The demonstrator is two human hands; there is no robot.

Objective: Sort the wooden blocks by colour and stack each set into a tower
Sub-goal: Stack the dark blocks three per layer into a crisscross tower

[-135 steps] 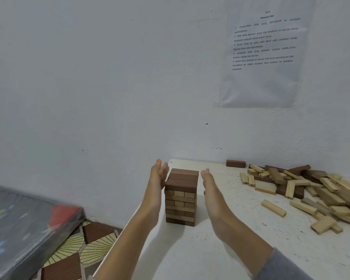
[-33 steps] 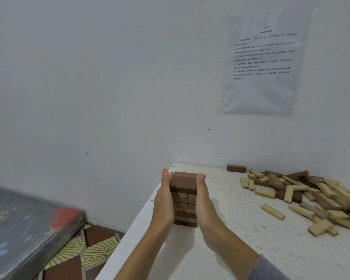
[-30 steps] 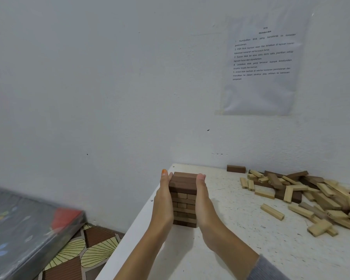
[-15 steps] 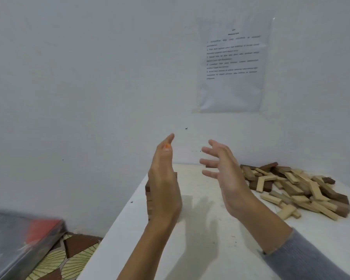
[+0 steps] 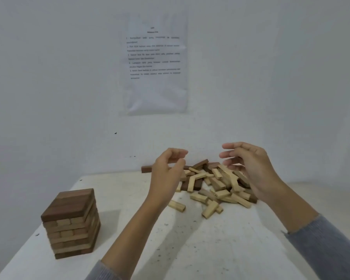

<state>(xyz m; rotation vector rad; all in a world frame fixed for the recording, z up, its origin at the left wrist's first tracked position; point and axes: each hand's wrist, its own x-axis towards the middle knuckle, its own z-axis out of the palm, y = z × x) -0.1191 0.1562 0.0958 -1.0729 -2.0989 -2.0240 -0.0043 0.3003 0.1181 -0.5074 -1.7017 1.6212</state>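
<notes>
Landmark = pile (image 5: 216,184): loose wooden blocks, pale and dark brown mixed, heaped on the table (image 5: 190,249) against the wall (image 5: 49,77).

- Left hand (image 5: 166,174): raised at the pile's left edge, covering a few blocks there. Fingers loosely curled, thumb apart from them, nothing held. Can't tell if it touches any block.
- Right hand (image 5: 253,168): raised over the pile's right side, fingers pointing left towards the other hand. Fingers spread and slightly bent, nothing held.
- The hands face each other with a gap between them, the pile's middle showing through it.
- Tower (image 5: 71,223): well left of the pile and nearer the camera, upright, neither hand near it. Top layer is dark brown blocks laid side by side. Lower layers show both dark and paler end faces.
- Single dark block (image 5: 148,169): just left of the pile at the wall, lying flat, partly behind the left hand.
- Pale block (image 5: 177,205): lies alone just in front of the pile's left part, apart from the heap.
- A few more pale blocks are scattered at the pile's front edge.
- Printed sheet (image 5: 156,65): on the wall above the pile, text too small to read.
- Grey sleeve (image 5: 327,245) on the right forearm.
</notes>
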